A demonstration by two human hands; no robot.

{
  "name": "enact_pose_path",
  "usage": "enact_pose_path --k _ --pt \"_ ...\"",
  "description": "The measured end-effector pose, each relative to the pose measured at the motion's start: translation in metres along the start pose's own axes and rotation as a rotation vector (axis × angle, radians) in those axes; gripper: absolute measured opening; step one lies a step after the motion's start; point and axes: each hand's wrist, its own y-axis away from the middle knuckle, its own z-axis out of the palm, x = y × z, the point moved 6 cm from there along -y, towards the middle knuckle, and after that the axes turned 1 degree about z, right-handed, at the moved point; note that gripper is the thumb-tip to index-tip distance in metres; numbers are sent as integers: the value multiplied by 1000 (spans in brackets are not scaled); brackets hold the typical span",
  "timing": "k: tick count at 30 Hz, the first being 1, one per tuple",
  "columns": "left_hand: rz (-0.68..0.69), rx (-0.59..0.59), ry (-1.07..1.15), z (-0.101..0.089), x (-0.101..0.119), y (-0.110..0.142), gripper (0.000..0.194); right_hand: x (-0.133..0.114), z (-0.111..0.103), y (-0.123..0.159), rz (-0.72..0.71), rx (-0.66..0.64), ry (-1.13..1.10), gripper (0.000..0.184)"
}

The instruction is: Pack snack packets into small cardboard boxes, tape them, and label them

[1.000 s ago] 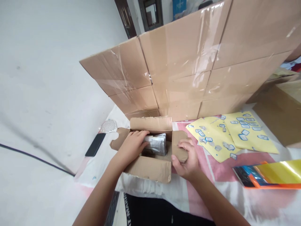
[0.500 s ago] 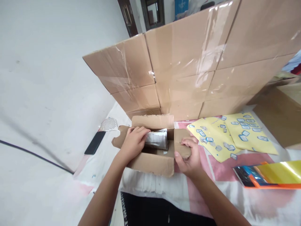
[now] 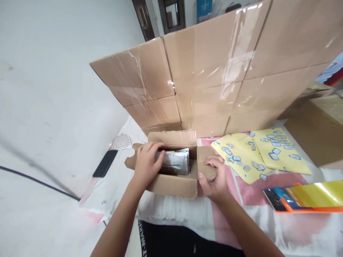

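Observation:
A small brown cardboard box (image 3: 173,186) lies with its flaps spread on the cloth-covered surface in front of me. Inside it is a bundle of folded printed paper (image 3: 177,162), grey-white. Over the box's left end, my left hand (image 3: 147,160) curls around the bundle's left end, thumb on the near side; its fingertips are partly hidden. My right hand (image 3: 216,176) pinches the right end flap (image 3: 205,157), thumb in front and fingers curled over the outer edge.
A large taped cardboard panel (image 3: 203,71) stands behind the box. Yellow sheets (image 3: 246,160) with outlined paper pieces lie to the right, near a yellow and orange packet (image 3: 308,198). Another cardboard box (image 3: 316,132) is at far right. A black phone-like slab (image 3: 105,163) lies left.
My left hand has drawn slightly left, with its thumb now spread away from the fingers. More of the paper bundle shows, sitting slightly nearer to me. My right hand stays on the flap.

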Motion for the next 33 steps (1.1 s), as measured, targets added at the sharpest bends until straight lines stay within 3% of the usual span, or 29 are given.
enact_pose_path --k 2,4,6,7,9,11,15,17,19,23,25,29,33 --pt "-84 266 -50 -21 -16 18 19 -2 -3 -1 -10 11 -22 39" --pt "-244 548 -9 -34 -40 51 26 -4 -8 -3 -15 29 -75 34" --pt "-456 769 212 -25 -68 94 35 -5 -16 -5 -11 72 -161 25" --pt "-545 794 357 -12 -80 112 37 -5 -20 -6 -5 104 -199 21" --pt "-604 698 538 18 -88 131 41 -3 -27 -8 15 172 -244 17" --pt "-525 567 564 37 -81 133 46 1 -28 -8 48 185 -275 20" --pt "-223 398 529 38 -61 112 38 8 -12 -4 157 24 -251 34" --pt "-159 386 524 34 -58 104 43 9 -4 -2 200 -99 -133 37" --pt "-222 454 494 31 -61 101 41 9 0 -2 215 -191 -54 36" --pt "-557 640 500 34 -72 103 33 11 0 -2 235 -263 -122 46" --pt "-635 583 580 40 -73 96 39 17 3 0 285 -277 -149 62" --pt "-584 408 664 47 -70 81 50 27 13 5 353 -394 -191 92" --pt "-579 320 777 56 -65 82 53 29 13 4 363 -447 -395 107"
